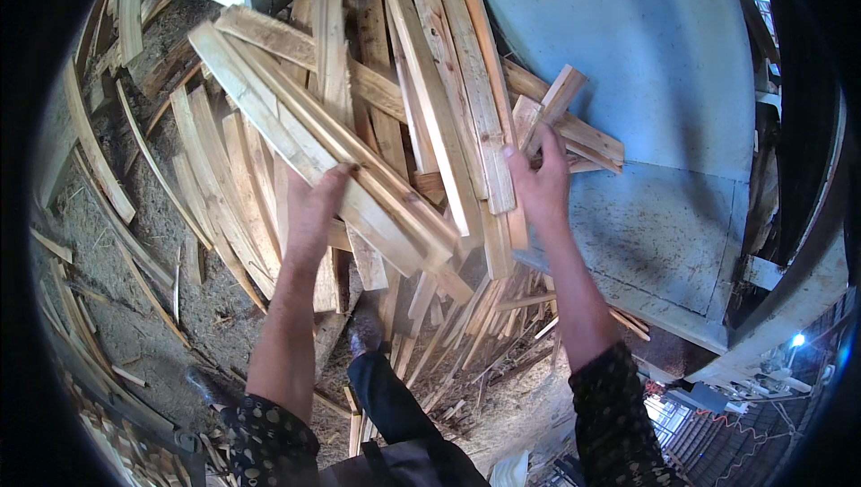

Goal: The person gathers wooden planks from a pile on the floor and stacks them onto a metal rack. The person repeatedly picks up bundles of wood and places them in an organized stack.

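My left hand [314,204] is closed on the edge of a pale wooden board [269,106], its thumb over the top and its fingers hidden beneath. Narrower wooden strips [359,164] lie alongside that board, all slanting from upper left to lower right. On the other side, my right hand [545,178] grips a short wooden slat [561,97] near its lower end. The right thumb rests by the edge of a knotty board [480,110]; some of its fingers are hidden. Between my hands, long boards [430,110] lean in a loose, overlapping bunch.
A light blue metal panel [628,39] rises behind the boards, with a ledge [646,236] at its lower right. More loose slats [220,182] cover the dirty floor [224,308] at left. Thin offcuts [475,326] lie around my foot [365,330].
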Demonstrator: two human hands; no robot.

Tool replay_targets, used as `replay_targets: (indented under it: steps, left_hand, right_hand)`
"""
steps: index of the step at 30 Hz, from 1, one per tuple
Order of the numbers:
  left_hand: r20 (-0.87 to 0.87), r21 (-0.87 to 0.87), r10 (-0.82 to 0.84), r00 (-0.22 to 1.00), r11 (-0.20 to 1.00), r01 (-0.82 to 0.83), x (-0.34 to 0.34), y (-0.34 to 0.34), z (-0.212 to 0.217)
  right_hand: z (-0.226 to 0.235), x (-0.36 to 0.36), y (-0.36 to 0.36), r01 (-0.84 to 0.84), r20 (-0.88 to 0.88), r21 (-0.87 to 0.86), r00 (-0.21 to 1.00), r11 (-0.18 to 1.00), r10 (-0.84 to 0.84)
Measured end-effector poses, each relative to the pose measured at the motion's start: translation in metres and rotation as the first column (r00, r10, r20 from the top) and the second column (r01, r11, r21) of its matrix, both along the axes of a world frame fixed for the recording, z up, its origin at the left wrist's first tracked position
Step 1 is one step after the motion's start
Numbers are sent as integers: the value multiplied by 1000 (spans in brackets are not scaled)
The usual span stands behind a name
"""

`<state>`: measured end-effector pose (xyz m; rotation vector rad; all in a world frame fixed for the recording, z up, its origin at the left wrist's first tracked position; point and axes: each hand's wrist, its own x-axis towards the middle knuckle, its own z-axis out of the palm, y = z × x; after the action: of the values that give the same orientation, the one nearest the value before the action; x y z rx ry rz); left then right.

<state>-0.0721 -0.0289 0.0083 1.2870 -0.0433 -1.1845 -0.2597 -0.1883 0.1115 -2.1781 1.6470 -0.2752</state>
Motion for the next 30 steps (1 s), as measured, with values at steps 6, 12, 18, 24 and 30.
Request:
replay_targets:
  steps: [6, 12, 18, 24, 30]
  left_hand:
    - [-122, -80, 61, 991, 994, -71, -13, -2, -6]
    - [-193, -89, 33, 981, 995, -51, -7, 13, -4]
    - [-141, 7, -108, 984, 994, 110, -5, 17, -3]
    - [-202, 64, 13, 979, 998, 0, -7, 19, -18]
    - [-235, 24, 113, 965, 994, -110, -7, 21, -14]
  right_hand:
    - [-61, -33, 14, 294, -172, 395, 954, 870, -244]
    - [-48, -20, 81, -52, -83, 357, 993, 933, 87]
    - [-73, -70, 24, 115, 131, 466, 971, 877, -198]
    - [-102, -38, 25, 150, 385, 386, 871, 910, -307]
    - [-37, -70, -39, 267, 470, 242, 808, 933, -354]
